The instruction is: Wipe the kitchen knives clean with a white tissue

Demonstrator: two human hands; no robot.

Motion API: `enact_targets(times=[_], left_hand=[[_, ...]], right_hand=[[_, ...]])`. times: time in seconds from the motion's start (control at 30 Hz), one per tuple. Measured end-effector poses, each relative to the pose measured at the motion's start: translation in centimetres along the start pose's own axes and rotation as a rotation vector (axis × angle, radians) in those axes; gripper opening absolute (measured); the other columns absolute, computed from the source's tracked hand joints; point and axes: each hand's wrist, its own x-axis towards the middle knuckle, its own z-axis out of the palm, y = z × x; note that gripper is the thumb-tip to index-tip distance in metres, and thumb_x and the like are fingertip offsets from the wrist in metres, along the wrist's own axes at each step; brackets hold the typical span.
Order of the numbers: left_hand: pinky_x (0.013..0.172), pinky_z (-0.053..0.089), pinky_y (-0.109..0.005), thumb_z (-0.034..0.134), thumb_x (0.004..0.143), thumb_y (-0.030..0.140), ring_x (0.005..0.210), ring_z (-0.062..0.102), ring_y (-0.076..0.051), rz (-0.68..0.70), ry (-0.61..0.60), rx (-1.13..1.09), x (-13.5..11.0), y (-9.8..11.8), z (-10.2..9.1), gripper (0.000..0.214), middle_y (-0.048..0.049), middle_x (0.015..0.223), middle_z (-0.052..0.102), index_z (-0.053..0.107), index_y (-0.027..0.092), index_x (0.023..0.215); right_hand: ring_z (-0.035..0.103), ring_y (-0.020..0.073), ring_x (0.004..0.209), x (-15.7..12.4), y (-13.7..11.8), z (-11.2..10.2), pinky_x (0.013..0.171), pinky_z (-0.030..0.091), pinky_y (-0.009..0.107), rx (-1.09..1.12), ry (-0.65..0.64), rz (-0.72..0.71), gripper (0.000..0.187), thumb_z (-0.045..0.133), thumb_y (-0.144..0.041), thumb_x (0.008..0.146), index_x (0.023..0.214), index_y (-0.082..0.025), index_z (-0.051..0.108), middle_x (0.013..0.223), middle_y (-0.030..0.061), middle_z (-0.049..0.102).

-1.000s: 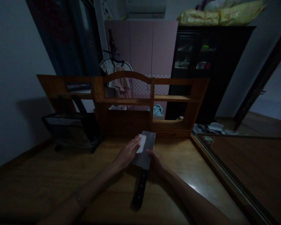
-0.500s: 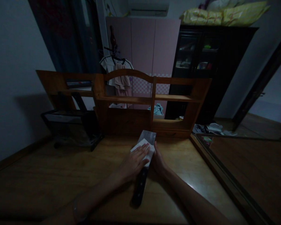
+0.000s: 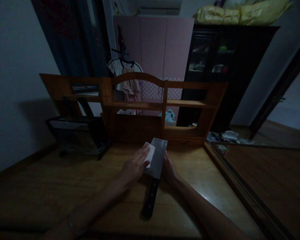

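Observation:
A cleaver (image 3: 158, 156) with a wide metal blade and a black riveted handle (image 3: 150, 199) is tilted over the desk, its handle end toward me. My left hand (image 3: 136, 165) holds a folded white tissue (image 3: 150, 157) at the left edge of the blade, thumb and fingers on the tissue. At the blade's right edge, my right hand (image 3: 169, 169) supports the cleaver; most of its fingers are hidden behind the metal. Neither hand touches the handle.
Beneath the hands is a wooden desk (image 3: 110, 200). A wooden shelf unit (image 3: 137, 106) runs along its back. At the left stands a dark knife rack (image 3: 77, 133) with black handles sticking up. A raised wooden rail (image 3: 230, 186) borders the desk's right side.
My left hand has slid left with the tissue, from the middle of the blade to its left edge, uncovering more metal. My right hand stays at the right edge.

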Motion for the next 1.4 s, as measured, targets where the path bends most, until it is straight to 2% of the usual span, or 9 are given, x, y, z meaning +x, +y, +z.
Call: enact_targets(times=[0.23,0.4,0.5,0.6,0.77,1.03,1.13,1.27,1.4], left_hand=[[0.117,0.023,-0.039,0.031,0.097,0.044,0.142,0.016,-0.019,0.117,-0.107,-0.039,1.0,4.5,0.6,0.057,-0.0018,0.155,0.017,0.022,0.023,0.149],[0.116,0.024,-0.040,0.029,0.099,0.041,0.141,0.020,-0.018,0.055,-0.150,-0.030,-0.1,2.6,2.5,0.052,-0.0041,0.153,0.025,0.029,0.021,0.147],[0.116,0.024,-0.040,0.028,0.099,0.039,0.141,0.020,-0.018,0.016,-0.138,-0.013,-1.2,1.1,2.4,0.051,-0.0035,0.153,0.025,0.027,0.023,0.147],[0.117,0.023,-0.040,0.029,0.099,0.038,0.142,0.018,-0.017,-0.004,-0.127,0.002,-2.2,0.5,1.7,0.052,-0.0022,0.154,0.022,0.023,0.024,0.148],[0.116,0.023,-0.040,0.029,0.099,0.039,0.142,0.018,-0.018,0.007,-0.110,0.010,-2.1,1.1,1.4,0.052,-0.0022,0.154,0.023,0.024,0.024,0.148],[0.116,0.024,-0.041,0.029,0.098,0.041,0.141,0.020,-0.018,0.064,-0.086,-0.037,0.8,3.1,2.6,0.051,-0.0038,0.153,0.026,0.030,0.023,0.146],[0.116,0.024,-0.040,0.027,0.099,0.040,0.141,0.021,-0.016,0.034,-0.095,-0.045,0.1,2.1,2.8,0.050,-0.0024,0.152,0.028,0.031,0.023,0.146],[0.115,0.026,-0.041,0.024,0.100,0.040,0.140,0.023,-0.016,-0.095,-0.070,-0.045,-1.7,-1.2,3.5,0.049,-0.0024,0.151,0.030,0.032,0.024,0.145],[0.113,0.028,-0.043,0.025,0.099,0.042,0.139,0.027,-0.019,-0.214,-0.029,-0.012,-2.2,-3.4,3.2,0.051,-0.0074,0.149,0.034,0.036,0.019,0.143]], right_hand=[[0.061,0.0275,0.102,0.5,1.2,-2.0,0.089,0.048,0.039,-0.077,0.131,-0.035,0.035,0.064,-0.049,0.072,0.091,-0.020,0.066,0.095,0.0068,0.070],[0.064,0.0198,0.079,0.4,1.7,-2.6,0.074,0.050,0.031,-0.146,0.165,-0.062,0.029,0.070,-0.042,0.069,0.086,-0.021,0.061,0.081,0.0015,0.068],[0.059,0.0140,0.063,0.4,1.3,-2.7,0.060,0.048,0.025,-0.205,0.167,-0.071,0.027,0.070,-0.044,0.072,0.081,-0.023,0.057,0.070,-0.0037,0.064],[0.058,0.0130,0.061,0.5,0.0,-2.8,0.058,0.047,0.024,-0.280,0.136,-0.075,0.027,0.072,-0.044,0.072,0.078,-0.022,0.058,0.068,-0.0036,0.062],[0.060,0.0154,0.069,0.6,-1.8,-3.4,0.065,0.049,0.027,-0.361,0.109,-0.108,0.028,0.078,-0.040,0.066,0.074,-0.018,0.062,0.073,-0.0003,0.064],[0.057,0.0132,0.064,0.7,-1.1,-4.6,0.062,0.047,0.025,-0.352,0.088,-0.096,0.027,0.075,-0.042,0.070,0.075,-0.020,0.062,0.072,-0.0004,0.063],[0.054,0.0115,0.057,0.8,-0.4,-4.8,0.054,0.043,0.022,-0.329,0.095,-0.076,0.027,0.074,-0.043,0.071,0.075,-0.020,0.060,0.067,-0.0015,0.060],[0.049,0.0098,0.051,1.2,0.5,-4.8,0.048,0.039,0.020,-0.288,0.126,-0.075,0.030,0.075,-0.044,0.069,0.072,-0.021,0.057,0.062,-0.0037,0.055],[0.047,0.0098,0.050,1.2,0.5,-4.5,0.047,0.038,0.021,-0.264,0.117,-0.054,0.030,0.076,-0.042,0.069,0.069,-0.020,0.056,0.060,-0.0032,0.054]])
